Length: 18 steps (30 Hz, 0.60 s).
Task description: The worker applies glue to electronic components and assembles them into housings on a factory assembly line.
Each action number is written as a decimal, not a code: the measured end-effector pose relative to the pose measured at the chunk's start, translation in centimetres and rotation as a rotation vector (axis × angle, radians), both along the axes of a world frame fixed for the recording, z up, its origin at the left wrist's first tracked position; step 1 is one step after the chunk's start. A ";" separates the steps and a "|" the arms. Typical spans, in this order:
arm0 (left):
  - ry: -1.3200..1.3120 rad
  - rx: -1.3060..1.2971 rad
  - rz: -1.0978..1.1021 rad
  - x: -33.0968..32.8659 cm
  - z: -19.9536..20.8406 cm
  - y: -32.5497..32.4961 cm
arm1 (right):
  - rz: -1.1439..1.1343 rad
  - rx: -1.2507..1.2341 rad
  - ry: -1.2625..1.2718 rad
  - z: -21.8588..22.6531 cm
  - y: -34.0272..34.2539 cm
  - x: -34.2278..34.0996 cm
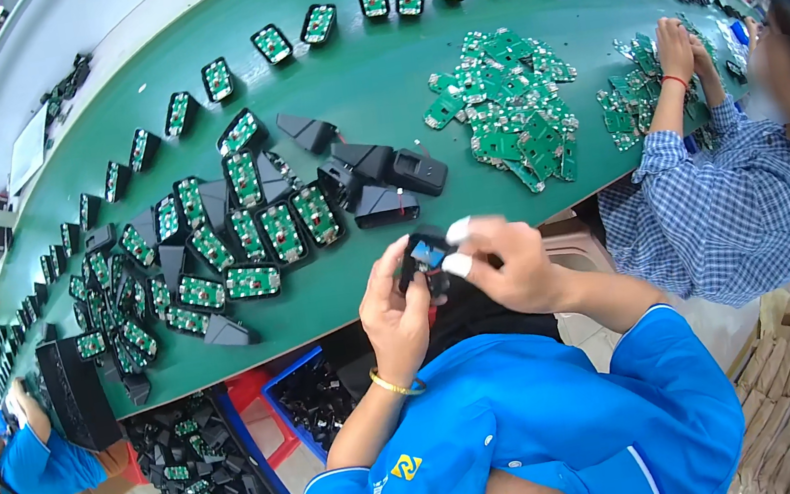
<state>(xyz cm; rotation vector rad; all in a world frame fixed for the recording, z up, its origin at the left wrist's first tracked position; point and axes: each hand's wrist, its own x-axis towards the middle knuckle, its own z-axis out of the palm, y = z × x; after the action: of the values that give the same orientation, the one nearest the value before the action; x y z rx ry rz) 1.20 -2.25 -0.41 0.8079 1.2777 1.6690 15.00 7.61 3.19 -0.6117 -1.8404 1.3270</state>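
My left hand is closed round a small black plastic housing, held up in front of me just past the table's near edge. A blue piece shows inside it. My right hand, slightly blurred, wears white finger covers on thumb and forefinger. Those two tips curl in a loose pinch at the housing's right side; what lies between them I cannot make out. Beyond my hands, several black housings lie in a loose group. To their left is a cluster of housings fitted with green circuit boards.
A heap of loose green circuit boards lies on the green table. Board-filled housings line its far side. A bin of housings and a blue crate stand below. Co-workers sit right, in a checked shirt, and far left.
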 end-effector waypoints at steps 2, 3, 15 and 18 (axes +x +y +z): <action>-0.060 -0.077 -0.082 -0.1 0.8 -0.3 | 0.010 0.642 -0.072 -0.1 0.4 -0.2; -0.059 -0.074 -0.087 -0.3 1.1 -0.3 | 0.004 0.645 -0.074 0.0 0.5 -0.3; -0.025 -0.014 -0.268 -0.8 -0.5 -0.7 | 0.236 0.692 -0.297 2.0 3.5 -2.7; -0.137 0.005 -0.300 -1.3 -0.8 -0.8 | 0.124 0.310 -0.290 3.6 8.6 -3.4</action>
<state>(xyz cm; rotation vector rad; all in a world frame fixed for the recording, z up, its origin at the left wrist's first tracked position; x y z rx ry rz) -0.10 -3.00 -1.16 0.8287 1.0040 1.4604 11.64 16.18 6.80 -0.5521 -2.2966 1.0376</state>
